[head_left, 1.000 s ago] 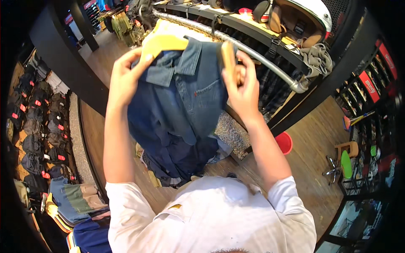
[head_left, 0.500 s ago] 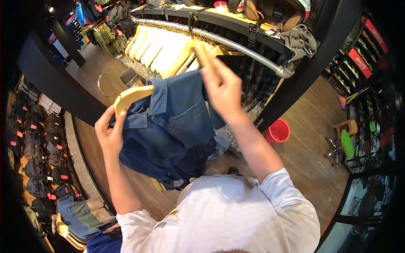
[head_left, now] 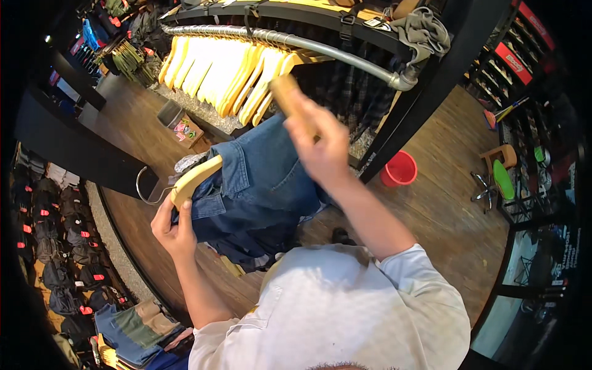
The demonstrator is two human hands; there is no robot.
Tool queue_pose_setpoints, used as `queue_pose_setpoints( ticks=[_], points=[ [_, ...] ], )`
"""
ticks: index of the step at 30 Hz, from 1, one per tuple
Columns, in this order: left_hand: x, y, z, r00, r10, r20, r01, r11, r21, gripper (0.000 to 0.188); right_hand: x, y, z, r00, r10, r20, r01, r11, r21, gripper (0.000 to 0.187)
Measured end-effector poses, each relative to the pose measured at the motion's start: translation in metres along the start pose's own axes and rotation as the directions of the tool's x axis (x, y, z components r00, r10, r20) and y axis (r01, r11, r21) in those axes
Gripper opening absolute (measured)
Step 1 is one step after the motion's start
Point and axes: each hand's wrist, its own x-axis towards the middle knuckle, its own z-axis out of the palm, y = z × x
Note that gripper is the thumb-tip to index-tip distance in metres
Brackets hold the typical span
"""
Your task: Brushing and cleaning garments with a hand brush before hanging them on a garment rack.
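Note:
My left hand (head_left: 176,231) pinches a pale wooden hanger (head_left: 196,180) beside its metal hook (head_left: 143,188). A dark blue denim shirt (head_left: 262,166) hangs from the hanger, its collar and a chest pocket uppermost and its lower part sagging toward my body. My right hand (head_left: 322,139) is closed round a short brown wooden block (head_left: 290,98), held above the far side of the shirt. Motion blurs the block, and its underside is hidden, so I cannot tell its exact kind.
Ahead, a metal rail (head_left: 296,42) carries a row of wooden hangers (head_left: 216,71) with clothes. A red bucket (head_left: 399,168) stands on the wooden floor to the right, near a dark post (head_left: 425,92). Folded clothes (head_left: 132,333) and backpacks (head_left: 58,246) line the left side.
My left hand and the hanger have shifted slightly right and down, and the hook now shows clearly. My right hand has moved a little left and down with the wooden block.

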Motion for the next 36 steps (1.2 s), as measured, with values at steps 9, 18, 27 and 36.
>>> queue_pose_setpoints(
  ticks=[9, 18, 27, 36],
  points=[
    [-0.009, -0.001, 0.008, 0.998, -0.002, 0.059, 0.005, 0.999, -0.049, 0.029, -0.007, 0.062, -0.033, 0.956, 0.207, 0.207, -0.146, 0.951, -0.274, 0.042],
    [-0.005, 0.016, 0.062, 0.837, -0.539, 0.093, 0.525, 0.743, -0.414, 0.027, -0.051, -0.022, -0.003, 0.857, 0.099, 0.506, -0.212, 0.962, 0.17, 0.066],
    [0.074, 0.011, 0.096, 0.703, -0.53, 0.474, 0.703, 0.416, -0.577, 0.021, -0.09, -0.03, 0.027, 0.808, -0.171, 0.564, 0.104, 0.983, 0.15, 0.053],
    [0.089, 0.008, 0.093, 0.836, -0.319, 0.446, 0.548, 0.459, -0.699, 0.021, -0.07, -0.023, 0.024, 0.432, -0.618, 0.656, 0.352, 0.786, 0.509, 0.022]
  ],
)
